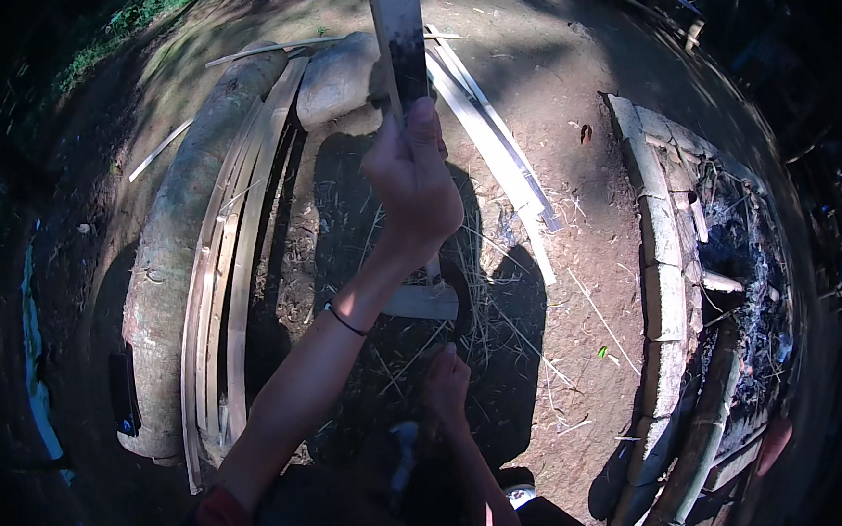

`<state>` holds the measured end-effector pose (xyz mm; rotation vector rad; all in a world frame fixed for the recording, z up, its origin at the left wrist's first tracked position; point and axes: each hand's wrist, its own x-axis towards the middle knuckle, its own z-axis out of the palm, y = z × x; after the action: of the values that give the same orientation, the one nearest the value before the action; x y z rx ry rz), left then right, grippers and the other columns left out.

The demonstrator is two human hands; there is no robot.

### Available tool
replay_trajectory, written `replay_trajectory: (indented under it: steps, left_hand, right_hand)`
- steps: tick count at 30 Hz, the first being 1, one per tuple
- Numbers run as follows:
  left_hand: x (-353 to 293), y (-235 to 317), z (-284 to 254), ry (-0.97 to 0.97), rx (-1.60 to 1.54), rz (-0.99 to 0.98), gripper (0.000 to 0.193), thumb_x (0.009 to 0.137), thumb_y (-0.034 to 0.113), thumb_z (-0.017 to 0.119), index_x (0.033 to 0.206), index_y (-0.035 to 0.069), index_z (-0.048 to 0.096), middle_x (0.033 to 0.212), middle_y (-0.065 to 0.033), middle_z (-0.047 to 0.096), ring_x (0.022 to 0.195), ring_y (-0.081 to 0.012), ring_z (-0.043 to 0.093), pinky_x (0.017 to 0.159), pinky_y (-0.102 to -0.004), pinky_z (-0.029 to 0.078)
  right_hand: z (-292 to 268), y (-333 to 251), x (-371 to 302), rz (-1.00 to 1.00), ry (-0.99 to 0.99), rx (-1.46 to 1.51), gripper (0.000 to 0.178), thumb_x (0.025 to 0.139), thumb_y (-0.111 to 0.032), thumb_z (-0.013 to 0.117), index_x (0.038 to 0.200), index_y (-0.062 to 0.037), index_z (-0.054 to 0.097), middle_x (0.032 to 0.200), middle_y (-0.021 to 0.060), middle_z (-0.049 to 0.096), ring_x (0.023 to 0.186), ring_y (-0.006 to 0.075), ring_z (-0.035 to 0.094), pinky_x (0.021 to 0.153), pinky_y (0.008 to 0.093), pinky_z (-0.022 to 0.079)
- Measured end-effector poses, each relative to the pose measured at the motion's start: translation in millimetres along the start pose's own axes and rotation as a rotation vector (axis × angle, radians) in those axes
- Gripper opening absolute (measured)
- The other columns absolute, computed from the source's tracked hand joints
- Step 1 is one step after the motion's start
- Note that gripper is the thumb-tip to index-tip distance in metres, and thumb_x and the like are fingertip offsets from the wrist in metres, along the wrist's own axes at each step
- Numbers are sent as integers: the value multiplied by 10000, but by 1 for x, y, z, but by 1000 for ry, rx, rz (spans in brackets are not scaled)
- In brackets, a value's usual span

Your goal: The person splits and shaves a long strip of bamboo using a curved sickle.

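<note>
My left hand (414,177) is closed around a flat wooden slat (397,33), pale on one side and dark-stained on the other. The slat runs away from me past the top edge of the view, and its near end shows just below my fist. Closer to my body, my right hand (447,382) is closed in shadow on the lower end of a dark, curved tool (460,299); its exact kind is hard to make out. Beside that tool is a pale flat piece (419,303). Thin shavings (502,325) lie scattered on the ground around it.
Along the left, a thick log (174,240) lies beside several long slats (253,191). A large rock (338,80) sits ahead. More pale strips (490,129) lie right of centre. At the far right, split-log edging (662,267) borders a fire pit with ash (743,243) and a pole (711,438).
</note>
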<state>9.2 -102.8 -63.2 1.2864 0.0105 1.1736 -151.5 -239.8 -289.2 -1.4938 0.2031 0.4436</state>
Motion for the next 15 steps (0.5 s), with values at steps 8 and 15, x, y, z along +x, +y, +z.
replay_trajectory:
  steps: [8, 15]
  left_hand:
    - [-1, -6, 2, -3, -41, 20, 347, 997, 355, 528, 795, 75, 490, 631, 63, 403, 502, 5, 298, 433, -180, 193]
    - [-3, -3, 0, 14, 6, 17, 366, 1009, 352, 500, 773, 74, 473, 632, 58, 394, 489, 4, 278, 425, -184, 179]
  right_hand:
    - [-5, -5, -10, -128, 3, -230, 423, 1005, -326, 469, 738, 0, 496, 540, 85, 474, 469, 211, 409, 490, 356, 350]
    - [-3, -10, -27, -203, 34, -436, 383, 992, -294, 487, 790, 31, 492, 577, 199, 469, 486, 349, 423, 508, 418, 367]
